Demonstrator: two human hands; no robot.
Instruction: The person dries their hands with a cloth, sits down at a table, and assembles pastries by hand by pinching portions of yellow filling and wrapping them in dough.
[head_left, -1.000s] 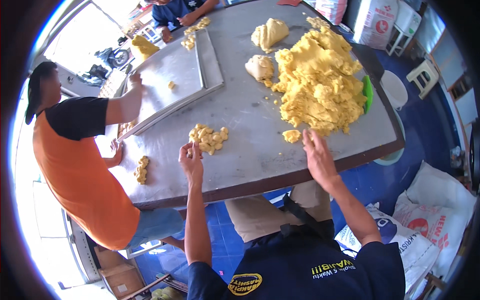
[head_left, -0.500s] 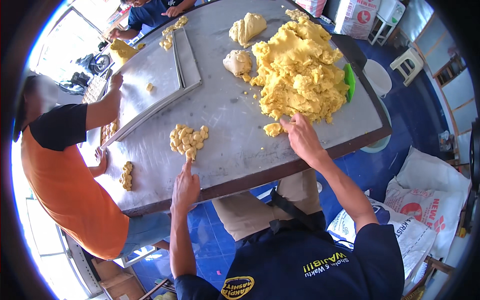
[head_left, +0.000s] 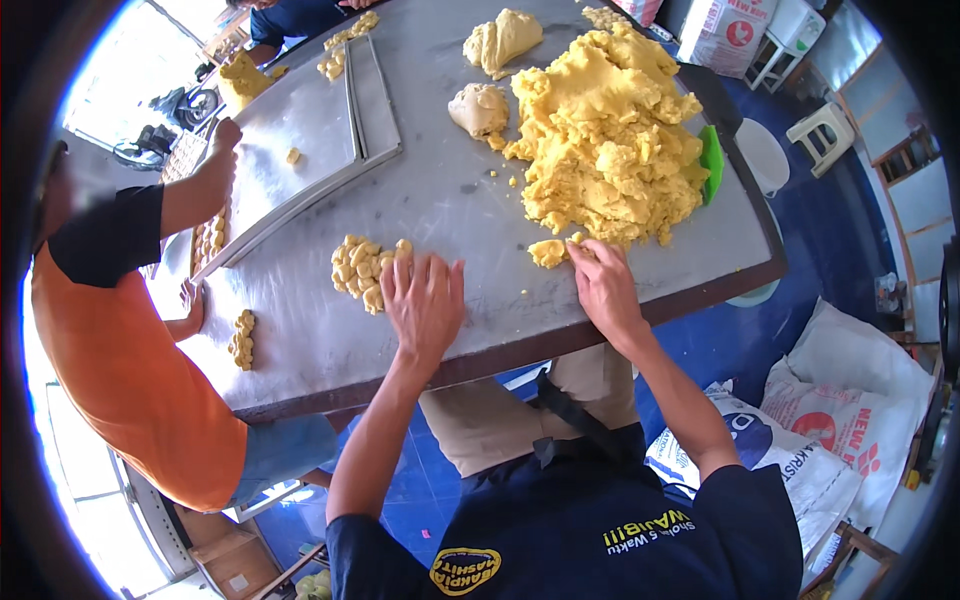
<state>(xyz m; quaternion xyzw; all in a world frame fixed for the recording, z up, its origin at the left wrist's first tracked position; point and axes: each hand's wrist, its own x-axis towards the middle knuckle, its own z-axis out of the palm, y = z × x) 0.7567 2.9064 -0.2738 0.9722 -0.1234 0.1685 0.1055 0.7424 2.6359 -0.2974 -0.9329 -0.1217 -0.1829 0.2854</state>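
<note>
My left hand [head_left: 424,305] is open, palm down and fingers apart, at the right edge of a pile of small dough balls [head_left: 358,268]. Its fingertips cover a few of those balls. To the right, my right hand [head_left: 606,290] has its fingers closed on a small lump of yellow dough [head_left: 548,253] lying just in front of a large crumbly yellow dough mound [head_left: 610,140]. How much the fingers hold is partly hidden. Two paler, smoother lumps, one a folded dough piece [head_left: 503,42] and the other a rounder dough lump [head_left: 478,109], rest left of the mound.
The metal-topped table [head_left: 440,210] carries a raised-edge tray [head_left: 310,120] and a short cluster of balls [head_left: 242,340]. A green scraper [head_left: 711,165] leans by the mound. A person in orange [head_left: 130,370] works at the left, another person at the far end. Sacks [head_left: 830,400] lie on the right.
My left hand has moved up and right from a pointing touch at the pile's front to spread fingers over its right side. My right fingers have drawn in on the small yellow lump.
</note>
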